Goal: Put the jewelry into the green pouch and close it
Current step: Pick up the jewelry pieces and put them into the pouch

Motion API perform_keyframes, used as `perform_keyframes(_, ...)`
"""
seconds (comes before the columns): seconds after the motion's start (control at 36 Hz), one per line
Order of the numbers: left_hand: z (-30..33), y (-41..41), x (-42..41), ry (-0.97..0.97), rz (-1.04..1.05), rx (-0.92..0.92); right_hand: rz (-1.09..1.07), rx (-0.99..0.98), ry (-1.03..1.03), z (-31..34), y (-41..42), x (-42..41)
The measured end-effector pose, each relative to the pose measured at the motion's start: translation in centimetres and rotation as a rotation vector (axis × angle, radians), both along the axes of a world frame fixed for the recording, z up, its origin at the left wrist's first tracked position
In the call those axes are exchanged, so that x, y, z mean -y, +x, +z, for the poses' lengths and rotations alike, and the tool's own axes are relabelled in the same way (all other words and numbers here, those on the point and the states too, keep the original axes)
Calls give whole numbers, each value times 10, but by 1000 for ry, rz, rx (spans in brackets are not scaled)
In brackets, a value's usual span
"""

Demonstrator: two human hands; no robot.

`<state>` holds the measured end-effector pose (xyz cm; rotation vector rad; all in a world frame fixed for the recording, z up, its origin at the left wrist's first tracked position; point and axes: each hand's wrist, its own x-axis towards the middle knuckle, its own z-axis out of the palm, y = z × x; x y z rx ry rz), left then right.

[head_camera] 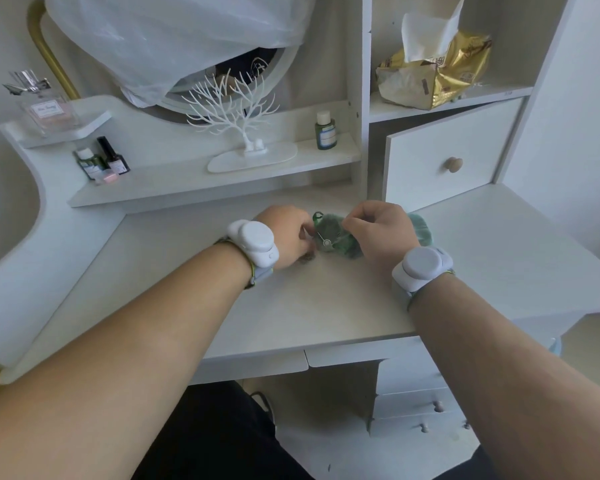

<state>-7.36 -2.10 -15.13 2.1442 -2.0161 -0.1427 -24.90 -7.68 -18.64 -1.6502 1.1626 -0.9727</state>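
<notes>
A green pouch (333, 232) lies on the white dressing table (326, 306), between my two hands. My right hand (381, 233) rests over its right part, with thumb and forefinger pinched at the pouch's mouth. My left hand (286, 237) is closed at the pouch's left side and pinches a thin silver piece of jewelry (326, 242) with a small round pendant that lies across the pouch's opening. A green drawstring loop (317, 216) sticks out at the top left of the pouch. Part of the pouch shows behind my right hand.
A white tree-shaped jewelry stand (243, 133) stands on the low shelf behind, with small bottles (101, 161) to the left and a green bottle (325, 130) to the right. A drawer with a wooden knob (451, 164) is at the right, with a tissue pack (433, 74) above.
</notes>
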Motion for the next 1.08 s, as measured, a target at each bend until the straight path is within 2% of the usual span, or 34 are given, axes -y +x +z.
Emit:
perform_keyframes(0.14, -2, 0, 1, -1, 17, 96, 5, 17, 12, 1, 1, -2)
perform_keyframes(0.25, 5, 1, 1, 122, 42, 131, 1, 12, 16, 1, 2, -1)
perform_keyframes(0.36, 7, 3, 0, 148, 80, 89, 1, 22, 25, 1, 1, -2)
perform_keyframes(0.5, 6, 8, -7, 257, 74, 208, 0, 22, 16, 1, 2, -2)
perform_keyframes(0.69, 3, 5, -7, 208, 76, 127, -5, 24, 8, 0, 2, -2)
perform_keyframes(0.92, 15, -17, -2, 292, 99, 126, 0, 32, 1, -2, 2, 1)
perform_keyframes(1.08, 11, -17, 1, 171, 105, 23, 1, 39, 4, -3, 2, 1)
